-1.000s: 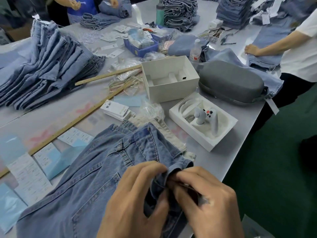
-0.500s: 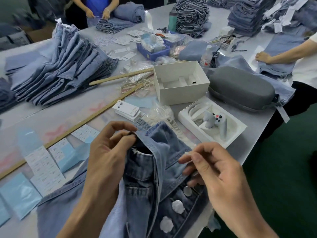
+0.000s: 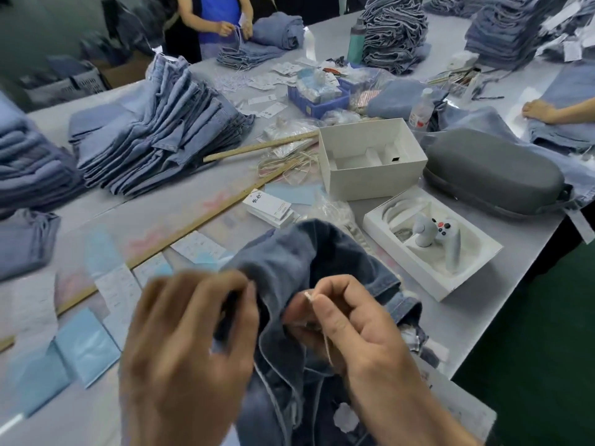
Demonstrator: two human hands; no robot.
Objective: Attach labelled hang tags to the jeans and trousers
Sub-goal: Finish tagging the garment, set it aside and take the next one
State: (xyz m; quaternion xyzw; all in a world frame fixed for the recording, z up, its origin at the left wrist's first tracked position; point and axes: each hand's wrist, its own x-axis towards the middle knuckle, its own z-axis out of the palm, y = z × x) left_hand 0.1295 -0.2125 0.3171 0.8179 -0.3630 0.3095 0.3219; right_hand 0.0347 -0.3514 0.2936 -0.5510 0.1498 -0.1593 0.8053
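Left hand fingers grip the bunched jeans; right hand fingers pinch a pale string over the desk.

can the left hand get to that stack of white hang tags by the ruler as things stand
Probably not right away: the left hand grips the jeans. The white hang tags lie uncovered just beyond the bunched denim.

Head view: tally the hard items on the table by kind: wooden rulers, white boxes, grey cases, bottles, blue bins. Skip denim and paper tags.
Wooden rulers: 2
White boxes: 2
Grey case: 1
Bottles: 2
Blue bin: 1
Total: 8
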